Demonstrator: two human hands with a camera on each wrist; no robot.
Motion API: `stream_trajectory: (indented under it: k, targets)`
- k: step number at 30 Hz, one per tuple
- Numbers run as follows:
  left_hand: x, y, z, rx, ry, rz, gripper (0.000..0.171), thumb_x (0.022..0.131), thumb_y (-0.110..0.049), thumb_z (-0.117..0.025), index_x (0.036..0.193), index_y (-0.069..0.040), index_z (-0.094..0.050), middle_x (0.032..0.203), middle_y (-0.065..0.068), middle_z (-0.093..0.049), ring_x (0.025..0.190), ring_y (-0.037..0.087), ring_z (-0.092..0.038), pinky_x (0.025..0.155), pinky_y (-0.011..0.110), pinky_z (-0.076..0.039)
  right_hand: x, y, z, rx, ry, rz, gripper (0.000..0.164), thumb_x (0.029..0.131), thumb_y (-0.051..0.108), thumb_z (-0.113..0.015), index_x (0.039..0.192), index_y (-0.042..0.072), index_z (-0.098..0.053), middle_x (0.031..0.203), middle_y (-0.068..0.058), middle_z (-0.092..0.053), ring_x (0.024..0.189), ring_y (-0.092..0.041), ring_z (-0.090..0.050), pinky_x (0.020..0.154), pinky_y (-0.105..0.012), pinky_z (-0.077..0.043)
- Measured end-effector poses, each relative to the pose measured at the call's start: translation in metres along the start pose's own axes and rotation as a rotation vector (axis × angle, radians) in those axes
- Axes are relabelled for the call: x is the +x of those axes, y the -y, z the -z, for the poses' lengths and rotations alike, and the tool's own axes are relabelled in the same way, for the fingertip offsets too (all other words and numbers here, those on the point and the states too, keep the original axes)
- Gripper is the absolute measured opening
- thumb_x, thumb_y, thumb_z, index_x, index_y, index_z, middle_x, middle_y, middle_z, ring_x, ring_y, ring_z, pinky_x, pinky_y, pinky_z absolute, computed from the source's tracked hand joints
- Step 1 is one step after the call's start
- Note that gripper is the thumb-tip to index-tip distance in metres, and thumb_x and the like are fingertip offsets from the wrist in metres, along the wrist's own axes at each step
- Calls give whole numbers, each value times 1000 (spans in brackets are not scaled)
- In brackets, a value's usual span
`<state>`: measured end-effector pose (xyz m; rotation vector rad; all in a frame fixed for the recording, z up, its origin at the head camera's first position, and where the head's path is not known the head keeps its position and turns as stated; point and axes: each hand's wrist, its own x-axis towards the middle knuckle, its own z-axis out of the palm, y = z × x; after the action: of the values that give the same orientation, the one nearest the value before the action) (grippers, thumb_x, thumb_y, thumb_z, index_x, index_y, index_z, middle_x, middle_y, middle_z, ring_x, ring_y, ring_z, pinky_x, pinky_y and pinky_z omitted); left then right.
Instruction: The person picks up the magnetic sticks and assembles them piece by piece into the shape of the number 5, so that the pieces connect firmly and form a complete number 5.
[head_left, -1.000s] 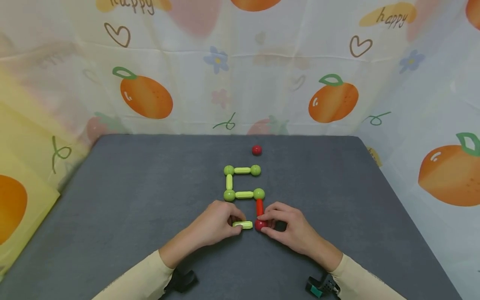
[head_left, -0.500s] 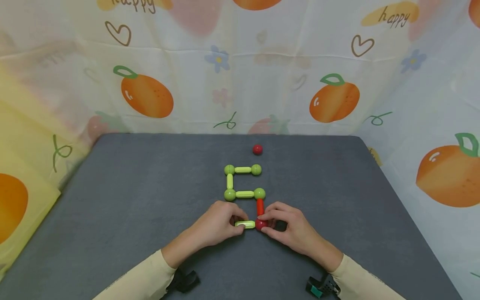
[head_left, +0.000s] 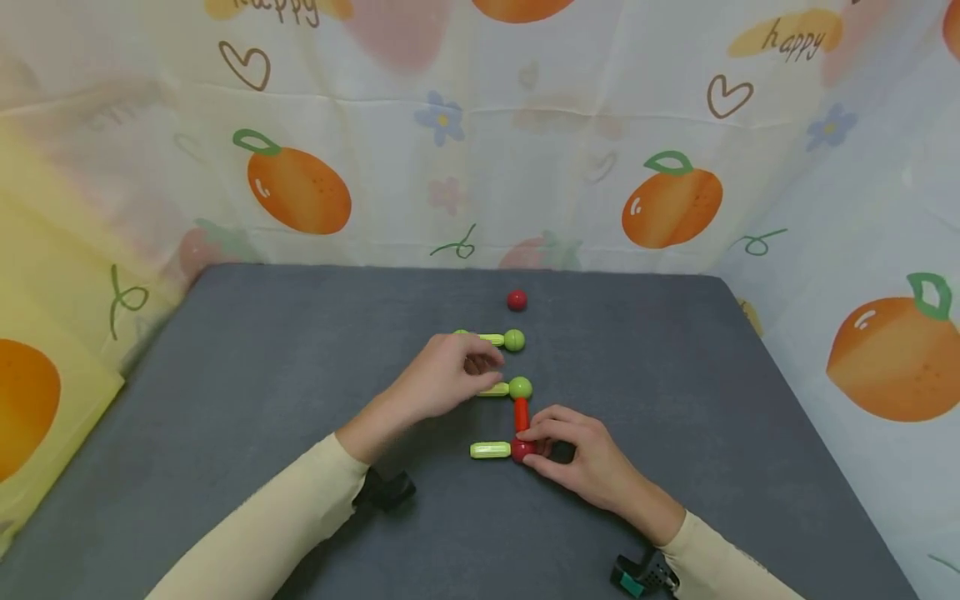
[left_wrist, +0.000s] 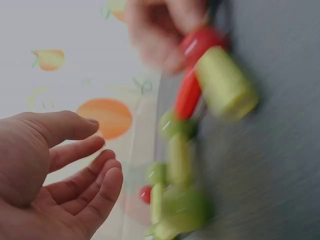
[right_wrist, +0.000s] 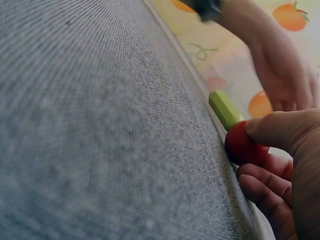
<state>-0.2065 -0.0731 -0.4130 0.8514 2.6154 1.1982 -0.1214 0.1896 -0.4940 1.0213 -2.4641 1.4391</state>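
Observation:
My right hand (head_left: 581, 454) pinches a red ball (head_left: 519, 452) between thumb and fingers on the table. From that ball a light green rod (head_left: 490, 450) sticks out to the left, and a red rod (head_left: 521, 414) leads away to a green ball (head_left: 520, 387). Beyond it, more green balls and rods continue the joined shape, with another green ball (head_left: 513, 340) at the far right end. My left hand (head_left: 446, 379) hovers over the shape's left side, hiding part of it. Its fingers are loosely bent and empty in the left wrist view, where the rods look blurred.
A loose red ball (head_left: 517, 300) lies near the back edge of the dark grey table (head_left: 300, 375). Behind the table hangs a printed cloth (head_left: 555, 150) with oranges and flowers. A black wrist device (head_left: 386, 492) sits on my left wrist.
The light green rod moved right until it met the red ball. My left hand then let go of it and moved away from me, over the green shape. My right hand stays put.

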Motion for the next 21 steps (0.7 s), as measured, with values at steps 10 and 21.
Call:
stream_trajectory:
  k: [10, 21]
  targets:
    - [97, 18, 32, 116, -31, 125, 29, 104, -22, -78, 129, -7, -77, 118, 6, -75, 105, 23, -69, 87, 41, -58, 2, -2, -1, 7, 4, -27, 30, 93, 10, -89, 119, 24, -81, 116, 7, -69, 87, -10, -68, 75, -32, -61]
    - [143, 42, 11, 214, 42, 202, 50, 103, -28, -79, 145, -4, -67, 135, 12, -70, 123, 28, -65, 100, 43, -54, -2, 2, 0, 26, 7, -34, 28, 94, 12, -89, 118, 24, -81, 115, 6, -69, 86, -11, -68, 75, -33, -61]
